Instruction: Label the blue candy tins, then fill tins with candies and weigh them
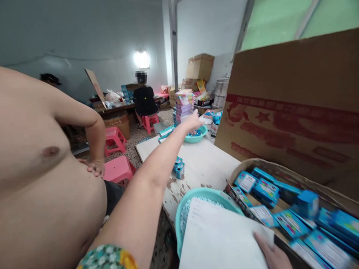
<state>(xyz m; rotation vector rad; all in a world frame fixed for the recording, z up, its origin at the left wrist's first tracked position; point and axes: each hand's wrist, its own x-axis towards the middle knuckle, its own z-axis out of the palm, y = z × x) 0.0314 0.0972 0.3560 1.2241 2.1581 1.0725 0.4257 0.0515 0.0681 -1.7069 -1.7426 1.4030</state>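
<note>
My left arm, in a floral sleeve, reaches forward over the white table (pixel 204 159). At its end my left hand (pixel 194 121) is stretched out with a finger extended, above a teal basin (pixel 195 139) of small blue items and beside a stack of pink and purple boxes (pixel 184 105). At the lower right my right hand (pixel 273 255) grips white paper (pixel 223 239) by its edge, thumb on top. The paper covers part of a nearer teal basin (pixel 180 219) holding small pale pieces. Small blue boxes (pixel 179 168) stand on the table near my left forearm.
A large carton (pixel 287 185) of blue boxes (pixel 266 190) is at the right, under an upright cardboard flap (pixel 296 107). A shirtless person (pixel 36 174) stands close at the left, hand on hip. Pink stools (pixel 118 170) and a seated person (pixel 145 100) are beyond.
</note>
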